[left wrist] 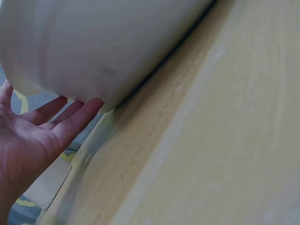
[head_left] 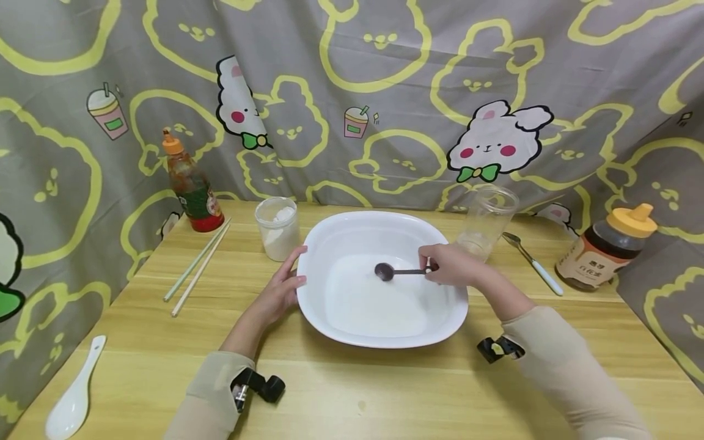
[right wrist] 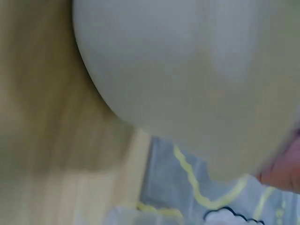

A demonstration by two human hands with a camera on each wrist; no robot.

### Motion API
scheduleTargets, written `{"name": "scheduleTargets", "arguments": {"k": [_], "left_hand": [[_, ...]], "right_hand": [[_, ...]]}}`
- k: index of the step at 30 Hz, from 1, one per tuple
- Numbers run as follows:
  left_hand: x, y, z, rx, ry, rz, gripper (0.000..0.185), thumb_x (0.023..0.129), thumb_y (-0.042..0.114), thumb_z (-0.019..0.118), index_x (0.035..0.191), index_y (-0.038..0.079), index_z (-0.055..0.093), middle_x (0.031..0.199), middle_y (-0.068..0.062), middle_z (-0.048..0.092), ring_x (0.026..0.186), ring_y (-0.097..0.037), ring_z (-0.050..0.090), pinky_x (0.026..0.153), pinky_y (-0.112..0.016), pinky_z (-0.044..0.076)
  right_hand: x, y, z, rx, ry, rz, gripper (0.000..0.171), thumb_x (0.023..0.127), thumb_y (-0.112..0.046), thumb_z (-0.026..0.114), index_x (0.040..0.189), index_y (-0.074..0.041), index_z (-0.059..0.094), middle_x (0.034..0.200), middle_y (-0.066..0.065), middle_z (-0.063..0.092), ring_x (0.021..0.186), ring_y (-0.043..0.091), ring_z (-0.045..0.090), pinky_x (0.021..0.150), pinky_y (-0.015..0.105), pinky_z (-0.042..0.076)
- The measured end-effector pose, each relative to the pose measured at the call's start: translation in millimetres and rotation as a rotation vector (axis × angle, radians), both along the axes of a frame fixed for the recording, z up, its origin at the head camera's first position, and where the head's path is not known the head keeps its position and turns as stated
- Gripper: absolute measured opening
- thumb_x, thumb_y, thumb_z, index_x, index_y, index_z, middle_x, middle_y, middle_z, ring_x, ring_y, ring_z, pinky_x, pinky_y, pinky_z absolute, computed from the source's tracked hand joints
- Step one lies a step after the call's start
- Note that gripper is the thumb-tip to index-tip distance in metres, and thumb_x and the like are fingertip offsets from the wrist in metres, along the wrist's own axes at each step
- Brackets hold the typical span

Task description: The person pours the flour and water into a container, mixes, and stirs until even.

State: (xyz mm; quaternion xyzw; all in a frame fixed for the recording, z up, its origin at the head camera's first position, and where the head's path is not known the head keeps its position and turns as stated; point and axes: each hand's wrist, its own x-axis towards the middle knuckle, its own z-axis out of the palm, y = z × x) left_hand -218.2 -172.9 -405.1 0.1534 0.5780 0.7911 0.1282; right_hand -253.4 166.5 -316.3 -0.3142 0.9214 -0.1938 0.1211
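A white basin stands mid-table; whether a white layer covers its floor I cannot tell. My right hand reaches over the basin's right rim and pinches the handle of a small dark measuring spoon. The spoon's bowl is inside the basin, and its contents are not plain to see. With fingers nearly straight, my left hand touches the basin's left side; the left wrist view shows these fingers against the outer wall. In the right wrist view the basin hides the spoon and most of the hand.
Behind the left hand stands a clear jar of white powder. Chopsticks, a red sauce bottle and a white spoon lie left. On the right are a clear container, a blue-handled knife and a honey bottle.
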Motion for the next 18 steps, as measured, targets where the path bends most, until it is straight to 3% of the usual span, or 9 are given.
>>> {"name": "scheduleTargets", "arguments": {"k": [6, 8, 11, 14, 18], "left_hand": [[0.5, 0.8, 0.4, 0.001, 0.005, -0.003, 0.064, 0.081, 0.01, 0.045, 0.137, 0.021, 0.016, 0.13, -0.028, 0.02, 0.107, -0.042, 0.036, 0.075, -0.046, 0.044], [0.7, 0.7, 0.1, 0.001, 0.009, -0.004, 0.064, 0.081, 0.011, 0.045, 0.137, 0.021, 0.016, 0.13, -0.029, 0.02, 0.108, -0.042, 0.036, 0.075, -0.046, 0.044], [0.6, 0.8, -0.7, 0.0, 0.013, -0.002, 0.064, 0.081, 0.011, 0.046, 0.137, 0.021, 0.016, 0.129, -0.029, 0.02, 0.106, -0.041, 0.037, 0.074, -0.045, 0.045], [0.8, 1.0, -0.5, 0.003, 0.012, -0.003, 0.064, 0.081, 0.011, 0.045, 0.137, 0.021, 0.016, 0.129, -0.029, 0.021, 0.106, -0.042, 0.037, 0.073, -0.045, 0.045], [1.1, 1.4, -0.2, 0.018, 0.006, -0.004, 0.063, 0.082, 0.009, 0.044, 0.137, 0.022, 0.017, 0.129, -0.029, 0.02, 0.107, -0.046, 0.033, 0.072, -0.043, 0.046]], "right_hand": [[9.7, -17.0, -10.7, -0.185, -0.159, 0.155, 0.007, 0.077, -0.001, 0.057, 0.08, -0.006, 0.053, 0.055, -0.002, 0.05, 0.049, 0.01, 0.045, 0.047, 0.022, 0.037], [15.9, -17.2, -9.2, -0.213, -0.206, 0.207, 0.008, 0.077, 0.001, 0.057, 0.079, -0.006, 0.053, 0.054, -0.003, 0.05, 0.049, 0.009, 0.044, 0.046, 0.021, 0.036], [22.6, -10.7, -4.5, -0.209, -0.207, 0.264, 0.013, 0.074, 0.002, 0.057, 0.076, -0.01, 0.052, 0.054, -0.006, 0.047, 0.049, 0.006, 0.043, 0.046, 0.021, 0.036], [25.4, 0.3, 4.0, -0.155, -0.179, 0.243, 0.015, 0.072, 0.002, 0.058, 0.074, -0.011, 0.052, 0.054, -0.007, 0.044, 0.05, 0.006, 0.041, 0.046, 0.021, 0.036], [22.4, 14.7, 13.8, -0.054, -0.118, 0.127, 0.015, 0.069, 0.003, 0.057, 0.071, -0.011, 0.052, 0.056, -0.004, 0.044, 0.051, 0.009, 0.041, 0.045, 0.022, 0.036]]}}
